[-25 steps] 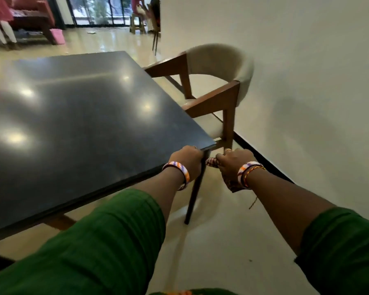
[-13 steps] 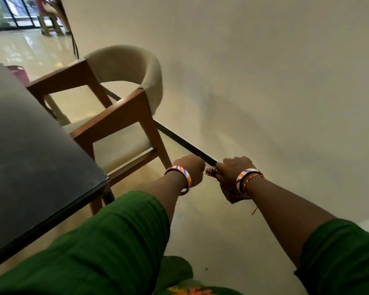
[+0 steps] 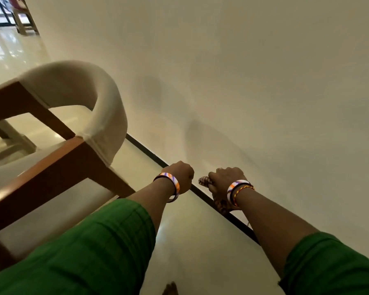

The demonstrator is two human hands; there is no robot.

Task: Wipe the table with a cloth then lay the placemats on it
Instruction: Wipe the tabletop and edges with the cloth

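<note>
Beside chair (image 3: 77,128): right hand (image 3: 226,177) clenched on patterned cloth (image 3: 203,180), apparently; left hand (image 3: 180,175) fisted, contents unclear.

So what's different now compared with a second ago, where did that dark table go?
The view swung right: the dark table has slid out of frame, and the chair now sits at the left, with mostly wall ahead. Nothing was picked up or let go. Unchanged: the right hand stays closed on a patterned cloth, and the left hand stays a fist beside it, both held out in front.
</note>
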